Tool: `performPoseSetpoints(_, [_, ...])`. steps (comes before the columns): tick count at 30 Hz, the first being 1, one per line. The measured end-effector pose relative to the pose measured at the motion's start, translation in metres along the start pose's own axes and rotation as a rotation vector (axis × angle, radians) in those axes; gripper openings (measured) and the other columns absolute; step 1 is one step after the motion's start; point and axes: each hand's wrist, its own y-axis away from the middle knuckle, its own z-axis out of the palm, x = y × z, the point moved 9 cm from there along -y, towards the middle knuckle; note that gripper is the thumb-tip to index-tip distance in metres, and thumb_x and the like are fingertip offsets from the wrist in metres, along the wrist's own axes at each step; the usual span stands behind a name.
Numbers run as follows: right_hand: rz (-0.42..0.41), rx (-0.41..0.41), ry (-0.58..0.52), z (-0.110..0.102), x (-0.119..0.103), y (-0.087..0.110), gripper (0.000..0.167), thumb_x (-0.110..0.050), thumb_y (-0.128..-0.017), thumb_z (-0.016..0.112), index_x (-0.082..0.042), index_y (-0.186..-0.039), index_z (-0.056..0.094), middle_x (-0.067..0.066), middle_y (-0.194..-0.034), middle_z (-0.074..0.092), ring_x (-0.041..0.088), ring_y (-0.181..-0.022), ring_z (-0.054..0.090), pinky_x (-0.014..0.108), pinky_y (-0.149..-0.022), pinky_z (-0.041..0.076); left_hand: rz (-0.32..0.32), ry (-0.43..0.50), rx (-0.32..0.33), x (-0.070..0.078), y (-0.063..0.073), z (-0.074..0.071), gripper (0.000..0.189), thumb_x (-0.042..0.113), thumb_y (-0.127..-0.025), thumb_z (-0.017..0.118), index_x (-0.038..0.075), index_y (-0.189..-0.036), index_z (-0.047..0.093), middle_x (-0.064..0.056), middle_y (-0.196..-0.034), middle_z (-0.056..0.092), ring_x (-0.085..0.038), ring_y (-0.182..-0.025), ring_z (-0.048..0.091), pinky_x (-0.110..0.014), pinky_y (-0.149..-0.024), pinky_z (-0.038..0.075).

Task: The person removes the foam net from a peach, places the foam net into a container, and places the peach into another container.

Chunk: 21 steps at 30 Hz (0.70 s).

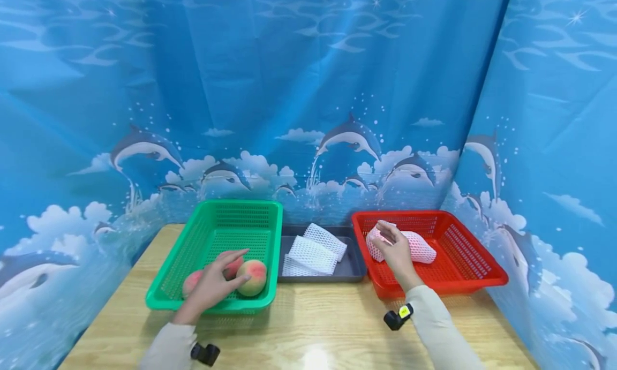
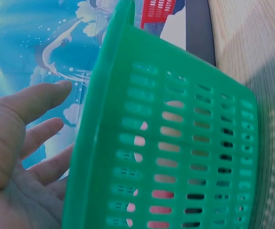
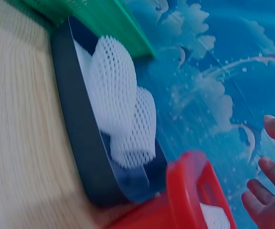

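My left hand (image 1: 217, 281) reaches over the near side of the green basket (image 1: 166, 268), fingers spread. Its thumb is right at a yellow-and-pink peach (image 1: 252, 278), and two more peaches lie partly hidden behind the hand. In the left wrist view the fingers (image 2: 37, 100) hold nothing. My right hand (image 1: 396, 249) hovers above the left part of the red basket (image 1: 474, 252), beside peaches in white foam nets (image 1: 418, 247). Its fingers are loosely extended with nothing in them, as the right wrist view shows; the hand overlaps one netted peach in the head view.
Between the baskets a dark grey tray (image 1: 354, 263) holds several white foam net sleeves (image 1: 313, 255). Everything stands on a wooden table (image 1: 308, 316). A blue dolphin-print curtain (image 1: 308, 91) hangs close behind the baskets and along the sides.
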Motion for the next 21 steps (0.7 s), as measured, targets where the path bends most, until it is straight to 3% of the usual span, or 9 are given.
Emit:
performPoseSetpoints(3, [-0.002, 0.018, 0.027, -0.011, 0.005, -0.002, 0.047, 0.001, -0.088, 0.066, 0.001, -0.133, 0.051, 0.026, -0.133, 0.052, 0.037, -0.126, 0.046, 0.046, -0.109, 0.039, -0.007, 0.032, -0.004, 0.003, -0.002, 0.003, 0.055, 0.02, -0.085, 0.074, 0.012, -0.136, 0.055, -0.02, -0.133, 0.053, -0.041, -0.109, 0.056, -0.053, -0.081, 0.054])
performPoseSetpoints(4, [-0.004, 0.023, 0.036, -0.015, 0.006, -0.002, 0.047, 0.0, -0.088, 0.066, 0.001, -0.133, 0.051, 0.026, -0.133, 0.052, 0.037, -0.126, 0.046, 0.047, -0.109, 0.039, -0.013, 0.054, -0.01, 0.003, -0.003, 0.005, 0.055, 0.019, -0.085, 0.074, 0.012, -0.136, 0.054, -0.019, -0.13, 0.054, -0.039, -0.094, 0.059, -0.047, -0.073, 0.056])
performPoseSetpoints(6, [0.002, 0.035, 0.057, -0.022, 0.01, -0.003, 0.048, -0.003, -0.088, 0.067, 0.002, -0.133, 0.05, 0.026, -0.133, 0.052, 0.037, -0.126, 0.046, 0.047, -0.11, 0.038, -0.02, 0.102, -0.024, 0.005, -0.004, 0.008, 0.055, 0.016, -0.085, 0.073, 0.012, -0.136, 0.054, -0.017, -0.128, 0.055, -0.035, -0.071, 0.052, -0.038, -0.056, 0.051])
performPoseSetpoints(7, [0.008, 0.038, 0.067, -0.026, 0.012, -0.004, 0.049, -0.004, -0.088, 0.067, 0.001, -0.133, 0.05, 0.026, -0.134, 0.051, 0.036, -0.127, 0.046, 0.047, -0.11, 0.038, -0.016, 0.121, -0.028, 0.007, -0.005, 0.01, 0.056, 0.015, -0.085, 0.073, 0.012, -0.137, 0.053, -0.016, -0.129, 0.055, -0.033, -0.071, 0.052, -0.037, -0.057, 0.052])
performPoseSetpoints(10, [0.012, 0.054, 0.098, -0.036, 0.017, -0.006, 0.049, -0.006, -0.089, 0.067, 0.002, -0.134, 0.049, 0.026, -0.134, 0.051, 0.037, -0.128, 0.045, 0.047, -0.11, 0.038, -0.004, 0.188, -0.038, 0.013, -0.007, 0.016, 0.057, 0.014, -0.084, 0.074, 0.011, -0.137, 0.053, -0.016, -0.134, 0.054, -0.034, -0.089, 0.059, -0.039, -0.072, 0.058])
performPoseSetpoints(12, [0.021, 0.064, 0.12, -0.042, 0.021, -0.008, 0.049, -0.006, -0.089, 0.067, 0.001, -0.134, 0.049, 0.025, -0.135, 0.051, 0.037, -0.129, 0.044, 0.045, -0.109, 0.039, 0.001, 0.222, -0.044, 0.017, -0.008, 0.02, 0.058, 0.014, -0.084, 0.074, 0.01, -0.137, 0.052, -0.017, -0.139, 0.05, -0.037, -0.118, 0.054, -0.05, -0.093, 0.052])
performPoseSetpoints(13, [0.03, 0.067, 0.133, -0.045, 0.024, -0.009, 0.049, -0.007, -0.089, 0.067, 0.0, -0.135, 0.049, 0.024, -0.135, 0.05, 0.036, -0.13, 0.043, 0.044, -0.108, 0.04, -0.004, 0.243, -0.046, 0.019, -0.008, 0.021, 0.058, 0.014, -0.084, 0.074, 0.01, -0.137, 0.052, -0.017, -0.142, 0.048, -0.038, -0.13, 0.043, -0.055, -0.099, 0.046])
performPoseSetpoints(18, [0.095, 0.077, 0.165, -0.058, 0.034, -0.011, 0.051, -0.009, -0.091, 0.065, -0.004, -0.138, 0.047, 0.019, -0.14, 0.047, 0.033, -0.133, 0.039, 0.036, -0.103, 0.046, -0.05, 0.32, -0.077, 0.027, -0.009, 0.031, 0.059, 0.021, -0.085, 0.074, 0.014, -0.139, 0.05, -0.013, -0.147, 0.043, -0.035, -0.135, 0.038, -0.054, -0.104, 0.042])
performPoseSetpoints(21, [0.09, 0.087, 0.186, -0.064, 0.034, -0.012, 0.051, -0.007, -0.091, 0.064, -0.003, -0.138, 0.046, 0.022, -0.14, 0.046, 0.036, -0.133, 0.038, 0.041, -0.105, 0.044, -0.04, 0.334, -0.078, 0.034, -0.009, 0.035, 0.059, 0.022, -0.085, 0.074, 0.013, -0.139, 0.051, -0.013, -0.147, 0.043, -0.035, -0.135, 0.038, -0.054, -0.104, 0.042])
